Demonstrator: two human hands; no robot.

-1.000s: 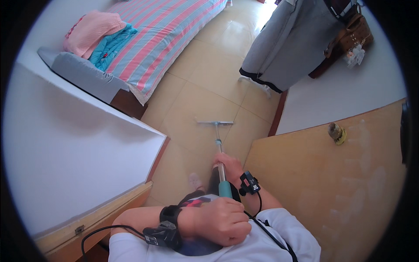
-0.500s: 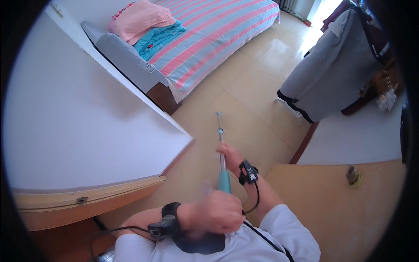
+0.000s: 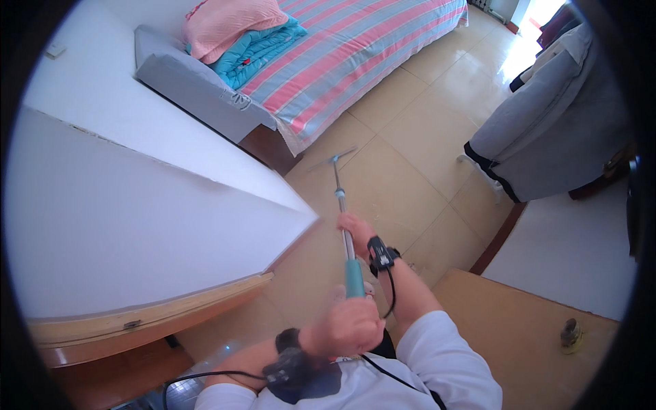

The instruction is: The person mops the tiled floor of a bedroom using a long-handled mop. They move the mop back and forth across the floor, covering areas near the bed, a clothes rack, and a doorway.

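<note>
A long-handled floor wiper (image 3: 354, 277) reaches away from me, with a teal grip, a silver pole and a teal collar. Its thin bar-shaped head (image 3: 335, 159), somewhat blurred, lies at the floor near the bed's corner. Close to my body, my left hand (image 3: 350, 326) is closed around the top end of the grip. Farther along, my right hand (image 3: 355, 231) wraps the silver pole below the collar. Each wrist bears a black strapped device with a cable.
Left is a white wall corner (image 3: 301, 219) above a wooden edge (image 3: 150, 321). A striped bed (image 3: 355, 55) with a pink pillow and teal quilt stands ahead. Far right is a grey-covered piece of furniture (image 3: 553, 143). A wooden door (image 3: 492, 328) with a knob (image 3: 570, 335) is near right.
The wiper's head has swung a little farther away and left, and its bar now shows spread wide. Both hands still grip the pole. The view has shifted slightly.
</note>
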